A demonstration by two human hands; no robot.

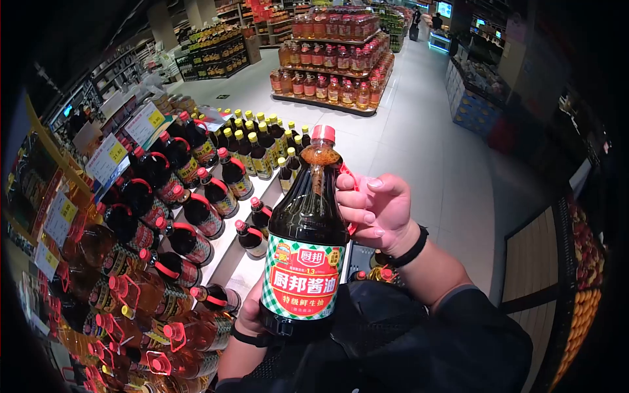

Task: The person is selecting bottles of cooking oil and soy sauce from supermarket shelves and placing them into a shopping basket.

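A large soy sauce bottle (306,216) is held up in front of me, nearly upright, its dark body under a red cap. The front label is red with a green-and-white checked border and faces me. My right hand (383,209) has its fingers curled through the red handle on the bottle's right side. Low on the left side, my left hand (249,312) grips the bottle near its base; most of its fingers are hidden behind it. Smaller bottles with red caps (251,239) stand on the white shelf just left of the held bottle.
Red-handled dark bottles (190,239) and amber oil jugs (141,291) crowd the left, with price cards (108,159) behind. Yellow-capped bottles (261,154) stand beyond. A tiered oil display (334,65) rises from the pale floor (426,150). Distant people (415,25) appear up the aisle.
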